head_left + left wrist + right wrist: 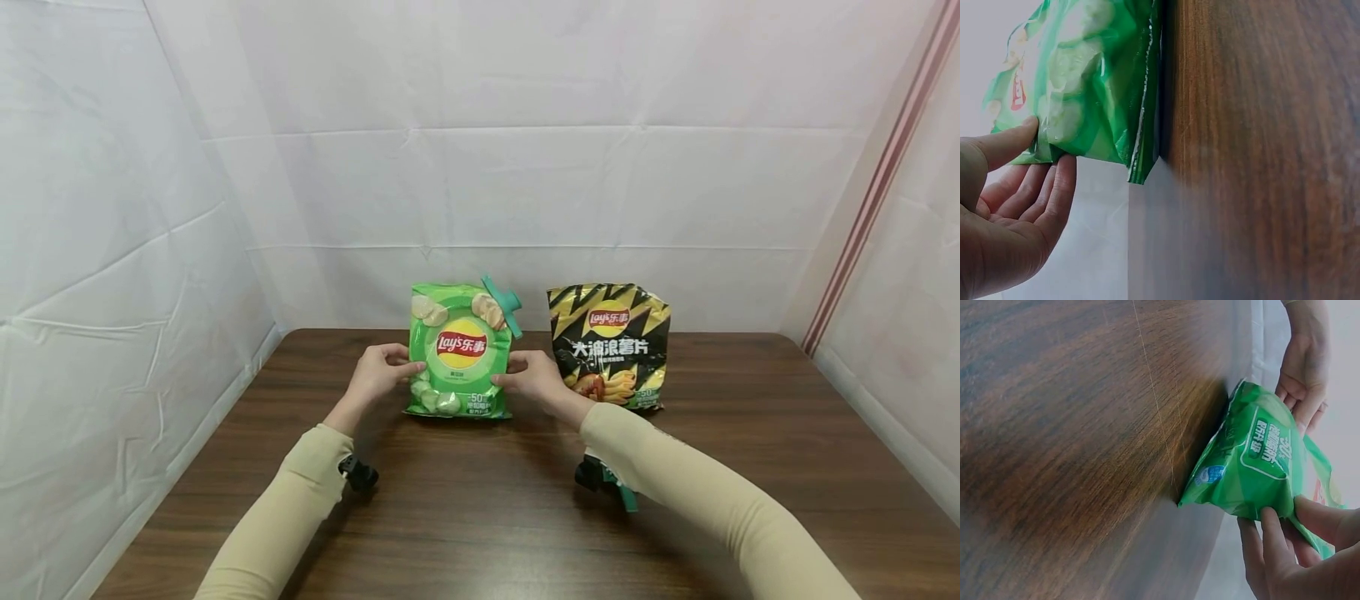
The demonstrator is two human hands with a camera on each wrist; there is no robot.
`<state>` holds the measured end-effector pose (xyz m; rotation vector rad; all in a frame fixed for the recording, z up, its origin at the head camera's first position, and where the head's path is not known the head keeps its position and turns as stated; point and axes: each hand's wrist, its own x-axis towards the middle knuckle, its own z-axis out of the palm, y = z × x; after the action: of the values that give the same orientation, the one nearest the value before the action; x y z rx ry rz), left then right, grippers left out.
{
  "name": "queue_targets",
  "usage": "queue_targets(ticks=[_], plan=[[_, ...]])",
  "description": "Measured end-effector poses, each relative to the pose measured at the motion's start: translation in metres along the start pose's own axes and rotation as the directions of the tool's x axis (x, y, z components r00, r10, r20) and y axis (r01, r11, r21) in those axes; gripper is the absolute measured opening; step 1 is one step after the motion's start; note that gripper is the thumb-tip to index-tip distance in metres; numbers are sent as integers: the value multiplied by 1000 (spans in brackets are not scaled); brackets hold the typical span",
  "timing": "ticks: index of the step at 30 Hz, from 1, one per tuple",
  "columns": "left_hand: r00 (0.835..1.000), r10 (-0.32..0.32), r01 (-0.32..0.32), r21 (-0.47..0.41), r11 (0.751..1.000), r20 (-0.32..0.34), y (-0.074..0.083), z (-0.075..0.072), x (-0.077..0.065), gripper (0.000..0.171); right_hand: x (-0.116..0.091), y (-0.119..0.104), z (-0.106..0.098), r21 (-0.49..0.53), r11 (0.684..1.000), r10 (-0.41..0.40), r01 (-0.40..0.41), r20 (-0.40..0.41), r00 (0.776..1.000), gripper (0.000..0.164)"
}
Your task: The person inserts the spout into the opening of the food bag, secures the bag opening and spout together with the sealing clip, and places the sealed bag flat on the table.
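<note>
A green Lay's chip bag [460,375] stands upright on the table between both hands, a teal bag clip [502,305] set aslant across its upper right corner. My left hand [380,372] holds the bag's left edge, the thumb on the front and the fingers at the side and behind. On the opposite edge my right hand [536,376] grips it low down, thumb in front. In the left wrist view the bag's bottom seam [1142,125] shows close by the table. Printed text on the lower front [1266,450] faces the right wrist camera.
A black and gold Lay's bag [609,346], its top right corner crumpled, stands just right of the right hand. Another teal piece [628,498] lies partly hidden under the right forearm. White cloth walls [525,192] border the brown wooden table [465,517] at the back and sides.
</note>
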<state>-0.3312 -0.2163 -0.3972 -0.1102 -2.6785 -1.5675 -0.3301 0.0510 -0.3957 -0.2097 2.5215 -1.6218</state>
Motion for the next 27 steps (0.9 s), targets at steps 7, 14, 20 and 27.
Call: queue_targets(ticks=[7, 14, 20, 27], plan=[[1000, -6, 6, -9, 1000, -8, -3, 1, 0, 30, 3, 2, 0, 84, 996, 31, -32, 10, 999, 36], [999, -34, 34, -40, 999, -10, -4, 2, -1, 32, 6, 4, 0, 169, 983, 70, -75, 31, 997, 47], [999, -51, 50, -43, 998, -17, -5, 3, 0, 34, 8, 3, 1, 208, 973, 90, -103, 70, 994, 57], [997, -73, 72, -52, 996, -31, -3, 5, -2, 35, 8, 1, 1, 199, 970, 114, -137, 125, 986, 65]])
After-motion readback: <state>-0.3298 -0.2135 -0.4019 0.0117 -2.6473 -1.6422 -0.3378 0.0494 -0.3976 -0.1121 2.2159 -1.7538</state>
